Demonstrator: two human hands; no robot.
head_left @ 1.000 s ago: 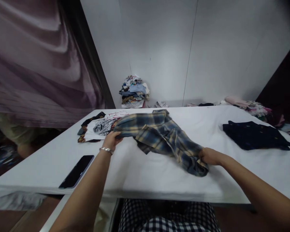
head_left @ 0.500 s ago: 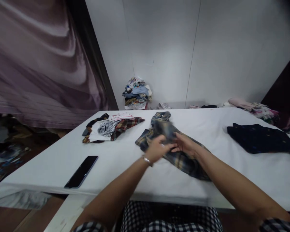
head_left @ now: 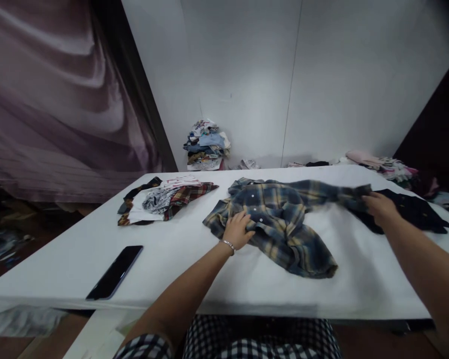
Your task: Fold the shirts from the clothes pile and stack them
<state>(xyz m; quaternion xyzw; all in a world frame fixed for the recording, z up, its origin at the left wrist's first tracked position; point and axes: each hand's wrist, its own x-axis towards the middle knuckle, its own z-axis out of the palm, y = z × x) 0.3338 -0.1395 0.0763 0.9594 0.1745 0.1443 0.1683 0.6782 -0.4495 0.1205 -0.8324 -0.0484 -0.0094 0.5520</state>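
Note:
A blue and yellow plaid shirt (head_left: 277, 209) with pale buttons lies rumpled on the white-covered table (head_left: 172, 269). My left hand (head_left: 238, 230) rests on its front with fingers stretched out, pressing on the cloth. Out to the right, my right hand (head_left: 380, 207) is closed on the end of one sleeve, which is drawn out long from the shoulder and slightly blurred. That hand is just above a folded dark navy garment (head_left: 415, 212), part of which it hides.
On the left lies a pile of folded clothes (head_left: 164, 199). A phone (head_left: 115, 271) is near the front edge. A tall clothes stack (head_left: 206, 144) stands against the wall, and more clothes (head_left: 387, 164) are at the back right. A pinkish curtain (head_left: 60, 99) hangs at left.
My hands were together over the bunched shirt. Now my right hand has pulled a sleeve far to the right, while the left has stayed on the shirt, its fingers now flat.

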